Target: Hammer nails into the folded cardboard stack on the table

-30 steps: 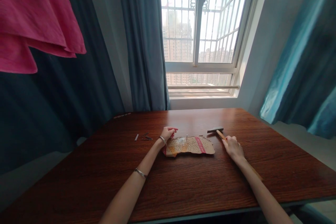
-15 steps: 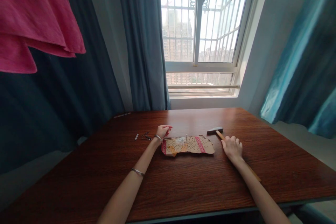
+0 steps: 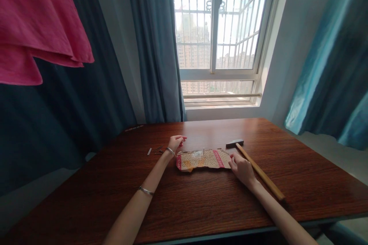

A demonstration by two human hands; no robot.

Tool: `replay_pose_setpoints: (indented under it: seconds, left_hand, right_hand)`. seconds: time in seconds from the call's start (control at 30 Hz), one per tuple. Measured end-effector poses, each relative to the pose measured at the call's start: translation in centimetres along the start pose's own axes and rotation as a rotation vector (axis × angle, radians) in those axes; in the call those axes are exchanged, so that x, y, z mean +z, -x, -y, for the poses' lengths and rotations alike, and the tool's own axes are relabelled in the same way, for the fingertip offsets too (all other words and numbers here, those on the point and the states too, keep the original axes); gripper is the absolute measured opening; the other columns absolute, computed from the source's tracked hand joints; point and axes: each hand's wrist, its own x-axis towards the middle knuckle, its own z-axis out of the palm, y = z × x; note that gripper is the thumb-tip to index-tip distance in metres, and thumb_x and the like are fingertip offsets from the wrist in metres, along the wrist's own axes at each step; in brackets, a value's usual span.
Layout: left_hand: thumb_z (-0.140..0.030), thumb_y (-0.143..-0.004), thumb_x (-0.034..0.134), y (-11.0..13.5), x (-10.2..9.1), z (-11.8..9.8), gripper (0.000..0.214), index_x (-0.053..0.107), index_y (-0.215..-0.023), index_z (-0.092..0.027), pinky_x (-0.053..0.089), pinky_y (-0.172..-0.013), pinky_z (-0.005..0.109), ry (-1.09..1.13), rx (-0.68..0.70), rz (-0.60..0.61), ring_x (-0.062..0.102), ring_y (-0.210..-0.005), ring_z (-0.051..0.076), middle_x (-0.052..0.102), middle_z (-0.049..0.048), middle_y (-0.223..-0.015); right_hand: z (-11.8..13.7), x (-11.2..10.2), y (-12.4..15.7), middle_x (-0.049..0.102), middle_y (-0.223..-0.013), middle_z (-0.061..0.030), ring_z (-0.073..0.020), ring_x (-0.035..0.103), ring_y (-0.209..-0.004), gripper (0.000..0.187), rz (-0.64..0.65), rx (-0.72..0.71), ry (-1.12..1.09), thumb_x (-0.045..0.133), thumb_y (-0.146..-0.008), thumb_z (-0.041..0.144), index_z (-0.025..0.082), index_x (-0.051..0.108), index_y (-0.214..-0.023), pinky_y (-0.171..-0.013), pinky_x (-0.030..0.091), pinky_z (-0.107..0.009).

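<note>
A patterned piece of cardboard (image 3: 211, 159), with torn edges and pink bands, lies on the table; a nail (image 3: 204, 151) stands upright in it. My left hand (image 3: 176, 143), wearing a bracelet, is just beyond its left end, fingers bent and pressed together; whatever they hold is too small to make out. At the right end, my right hand (image 3: 241, 167) has its curled fingers on the cardboard's edge. To the right of that hand a hammer (image 3: 260, 170) with a wooden handle and dark head lies flat. Loose nails (image 3: 149, 151) lie to the left of my left hand.
The brown wooden table (image 3: 184, 203) runs back to a barred window (image 3: 214, 38). Blue curtains (image 3: 155, 46) hang on both sides. A pink cloth (image 3: 43, 23) hangs at upper left. The table's front edge is near my forearms.
My right hand has left the hammer handle and moved left to the cardboard's right end. The hammer stays on the table. My left hand has hardly shifted.
</note>
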Motion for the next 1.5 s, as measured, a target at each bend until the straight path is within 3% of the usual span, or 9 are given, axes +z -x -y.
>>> replay_pose_setpoints:
  seconds: [0.1, 0.23, 0.37, 0.5, 0.67, 0.93, 1.17, 1.5]
  left_hand:
    - [-0.021, -0.064, 0.049, -0.3, -3.0, -1.2, 0.028, 0.065, -0.083, -0.009, 0.032, -0.037, 0.017, -0.12, 0.054, -0.021, 0.045, -0.043, 0.006, 0.061, 0.0046, -0.067]
    - [-0.028, -0.067, 0.053, -0.8, -9.1, -2.2, 0.029, 0.064, -0.087, -0.01, 0.033, -0.039, 0.017, -0.528, -0.013, -0.139, 0.05, -0.045, 0.008, 0.065, 0.0061, -0.072]
    - [-0.019, -0.06, 0.06, -0.6, -14.8, -1.8, 0.012, 0.067, -0.067, -0.013, 0.039, -0.051, 0.018, -0.98, -0.104, -0.209, 0.059, -0.06, 0.014, 0.067, 0.0063, -0.067]
    - [-0.017, -0.054, 0.063, 0.0, -17.8, -0.2, 0.005, 0.065, -0.056, -0.013, 0.04, -0.053, 0.019, -1.091, -0.214, -0.19, 0.061, -0.063, 0.018, 0.066, 0.0074, -0.062]
    - [-0.02, -0.053, 0.063, -0.1, -18.3, 1.6, 0.008, 0.064, -0.056, -0.012, 0.039, -0.045, 0.021, -1.074, -0.294, -0.148, 0.057, -0.052, 0.017, 0.061, 0.0056, -0.051]
    - [-0.021, -0.052, 0.064, -1.2, -17.3, 2.0, 0.01, 0.06, -0.053, -0.012, 0.039, -0.041, 0.022, -1.149, -0.28, -0.088, 0.057, -0.05, 0.018, 0.059, 0.0062, -0.05]
    - [-0.02, -0.049, 0.065, -1.3, -16.8, 1.4, 0.013, 0.058, -0.055, -0.012, 0.041, -0.044, 0.022, -1.21, -0.308, -0.073, 0.059, -0.051, 0.019, 0.06, 0.0076, -0.054]
    - [-0.028, -0.051, 0.065, -0.5, -16.3, -0.1, 0.019, 0.056, -0.047, -0.012, 0.041, -0.043, 0.024, -1.171, -0.38, -0.051, 0.056, -0.045, 0.019, 0.056, 0.0073, -0.043]
  right_hand:
    - [-0.3, 0.0, 0.2, 0.061, -0.064, -0.0008, -0.0152, 0.058, -0.06, 0.02, 0.01, 0.029, -0.049, 0.038, -0.081, 0.03, 0.02, 0.055, -0.084, -0.053, 0.032, -0.022]
    - [-0.5, 0.2, 0.1, 0.061, -0.063, -0.0002, -0.0142, 0.058, -0.06, 0.017, 0.042, -0.013, -0.057, 0.04, -0.079, 0.028, 0.02, 0.055, -0.08, -0.053, 0.031, -0.021]
    - [-0.7, 0.5, 0.1, 0.061, -0.063, 0.0002, -0.0129, 0.057, -0.057, 0.016, 0.094, -0.033, -0.041, 0.042, -0.079, 0.028, 0.02, 0.055, -0.077, -0.052, 0.03, -0.021]
    - [-0.7, 0.7, 0.2, 0.062, -0.063, -0.0001, -0.0135, 0.058, -0.059, 0.016, 0.111, -0.021, -0.028, 0.043, -0.079, 0.028, 0.02, 0.056, -0.078, -0.053, 0.03, -0.021]
    - [-0.7, 0.7, 0.2, 0.063, -0.064, -0.0008, -0.0141, 0.059, -0.062, 0.017, 0.128, -0.013, -0.022, 0.043, -0.079, 0.029, 0.02, 0.057, -0.078, -0.054, 0.031, -0.021]
    - [-0.9, 0.7, 0.2, 0.062, -0.063, 0.0004, -0.0132, 0.058, -0.059, 0.017, 0.129, -0.028, 0.006, 0.043, -0.08, 0.03, 0.02, 0.057, -0.077, -0.051, 0.028, -0.021]
    - [-0.9, 0.9, 0.1, 0.063, -0.065, -0.0006, -0.0132, 0.059, -0.062, 0.018, 0.133, -0.022, 0.004, 0.043, -0.08, 0.031, 0.02, 0.057, -0.078, -0.054, 0.03, -0.02]
    - [-0.7, 0.7, 0.2, 0.063, -0.064, -0.0009, -0.0136, 0.059, -0.062, 0.017, 0.112, -0.028, 0.001, 0.043, -0.08, 0.03, 0.02, 0.058, -0.078, -0.054, 0.031, -0.02]
